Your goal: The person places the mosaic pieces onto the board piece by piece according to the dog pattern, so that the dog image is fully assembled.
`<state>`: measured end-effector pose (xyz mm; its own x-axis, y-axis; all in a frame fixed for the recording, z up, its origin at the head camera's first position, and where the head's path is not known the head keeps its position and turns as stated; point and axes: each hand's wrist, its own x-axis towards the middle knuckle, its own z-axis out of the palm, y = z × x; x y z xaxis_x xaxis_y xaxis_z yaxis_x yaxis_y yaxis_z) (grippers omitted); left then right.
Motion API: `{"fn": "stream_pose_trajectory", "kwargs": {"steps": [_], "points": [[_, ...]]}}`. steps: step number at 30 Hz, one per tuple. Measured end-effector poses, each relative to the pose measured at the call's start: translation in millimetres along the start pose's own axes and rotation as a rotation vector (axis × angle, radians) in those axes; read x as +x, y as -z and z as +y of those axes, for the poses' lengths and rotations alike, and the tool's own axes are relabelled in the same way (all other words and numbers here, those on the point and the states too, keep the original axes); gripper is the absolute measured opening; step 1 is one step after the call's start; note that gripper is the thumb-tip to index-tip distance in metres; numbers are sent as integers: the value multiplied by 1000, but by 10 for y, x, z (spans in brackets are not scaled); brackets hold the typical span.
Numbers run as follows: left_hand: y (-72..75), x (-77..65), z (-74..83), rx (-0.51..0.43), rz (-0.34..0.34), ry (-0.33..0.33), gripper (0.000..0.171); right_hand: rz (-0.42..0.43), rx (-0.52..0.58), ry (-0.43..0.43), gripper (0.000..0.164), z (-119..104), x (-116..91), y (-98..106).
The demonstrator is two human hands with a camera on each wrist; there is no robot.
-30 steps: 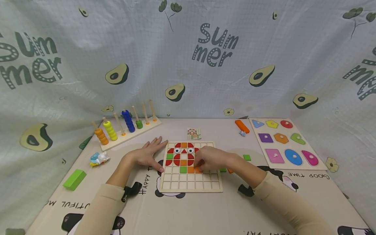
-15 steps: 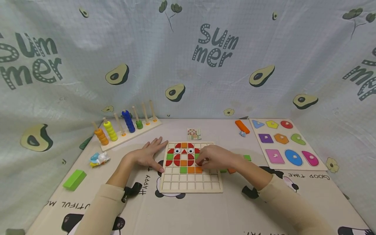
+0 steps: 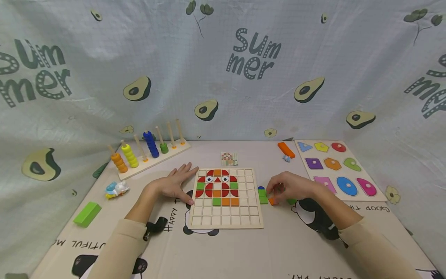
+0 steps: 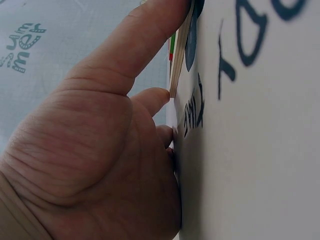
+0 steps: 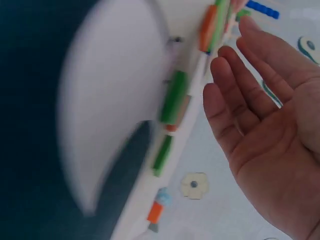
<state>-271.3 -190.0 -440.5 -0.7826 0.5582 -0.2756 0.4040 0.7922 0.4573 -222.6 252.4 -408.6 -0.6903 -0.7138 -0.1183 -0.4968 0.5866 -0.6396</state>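
A wooden grid board [image 3: 226, 221] lies on the table, with red, orange, green and eyed tiles set in its upper and middle cells. My left hand [image 3: 174, 185] is spread flat at its left side. The thumb and a finger touch the board's edge, as the thumb [image 4: 125, 50] also shows up close. To the right of the board, my right hand [image 3: 292, 186] hovers over loose square tiles, its fingers loosely bent with nothing seen between them. An orange tile [image 3: 271, 201] is just under its fingertips. Beside that lie green tiles [image 3: 263, 199], and another green tile is partly hidden below the hand.
A small pattern card [image 3: 229, 159] lies behind the board. At the back left stands a peg stacker [image 3: 153, 159] with coloured rings. A shape puzzle board [image 3: 306, 174] is at the right. A green block [image 3: 87, 214] and a small toy figure [image 3: 117, 189] lie left.
My right hand has left the board and moved right to the loose tiles. The orange tile it was at stays in the grid. My left hand has not moved.
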Motion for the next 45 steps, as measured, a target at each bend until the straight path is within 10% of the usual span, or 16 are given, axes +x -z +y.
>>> {"fn": "stream_pose_trajectory", "kwargs": {"steps": [45], "points": [[12, -33, 3, -23, 15, -26, 125, 41, -57, 12, 10, -30, 278, -90]]}}
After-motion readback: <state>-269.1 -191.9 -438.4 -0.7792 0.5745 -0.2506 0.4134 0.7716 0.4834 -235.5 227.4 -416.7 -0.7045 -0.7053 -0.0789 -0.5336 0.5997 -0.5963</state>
